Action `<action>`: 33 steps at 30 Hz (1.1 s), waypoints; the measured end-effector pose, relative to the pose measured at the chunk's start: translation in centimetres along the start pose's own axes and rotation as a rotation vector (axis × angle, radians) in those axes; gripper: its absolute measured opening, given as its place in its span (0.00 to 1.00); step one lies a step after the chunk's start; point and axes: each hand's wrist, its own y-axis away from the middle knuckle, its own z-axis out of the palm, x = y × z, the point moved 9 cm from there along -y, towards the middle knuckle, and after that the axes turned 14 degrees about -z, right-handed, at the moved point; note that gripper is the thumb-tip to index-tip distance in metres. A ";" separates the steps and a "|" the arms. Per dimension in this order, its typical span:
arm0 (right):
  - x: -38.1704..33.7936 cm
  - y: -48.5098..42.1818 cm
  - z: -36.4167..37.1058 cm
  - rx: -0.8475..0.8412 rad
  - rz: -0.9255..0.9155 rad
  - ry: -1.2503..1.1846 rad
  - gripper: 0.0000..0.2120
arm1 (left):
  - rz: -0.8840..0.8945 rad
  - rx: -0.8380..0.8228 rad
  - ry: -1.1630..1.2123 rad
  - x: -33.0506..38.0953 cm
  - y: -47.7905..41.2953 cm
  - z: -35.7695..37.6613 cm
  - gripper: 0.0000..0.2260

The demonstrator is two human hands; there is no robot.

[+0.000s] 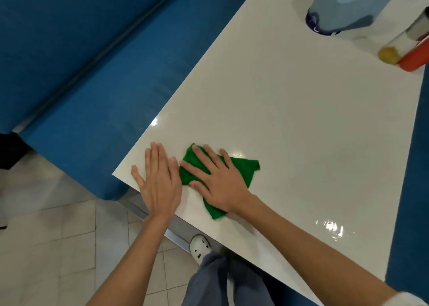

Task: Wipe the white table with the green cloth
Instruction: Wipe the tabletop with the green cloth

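Head view: I keep my right hand (220,182), fingers (210,153) splayed flat, pressing the green cloth (243,168) low-centre on the white desk (290,120); left hand (160,180) flat, empty. Sweep with even pressure toward the upper right.

Two hands and a cloth at the near left corner of the table; containers at the far right edge.

Left hand (157,180) flat on the table (290,120) right at its near left corner, fingers spread. Right hand (218,180) just to its right, flat on top of the cloth (243,168), which lies on the table and sticks out past the hand on the right and near sides. Tissue holder (348,8) at the far end; bottles (408,48) to its right at the far right edge, well apart from the hands. Bench seat (92,96) runs along the table's left edge. Shoe (199,247) on the floor (46,247) below the near edge.
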 end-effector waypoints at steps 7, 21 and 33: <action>10.5 6.2 -2.7 -0.038 0.100 0.053 0.24 | -0.007 0.000 -0.117 0.1 -0.2 0.4 0.28; -0.9 9.1 -0.5 0.016 -0.038 -0.021 0.27 | -0.097 0.040 -0.005 3.8 2.9 -0.4 0.24; 21.7 19.8 -5.7 -0.045 0.322 0.090 0.27 | 0.300 -0.122 -0.196 12.3 17.6 6.6 0.25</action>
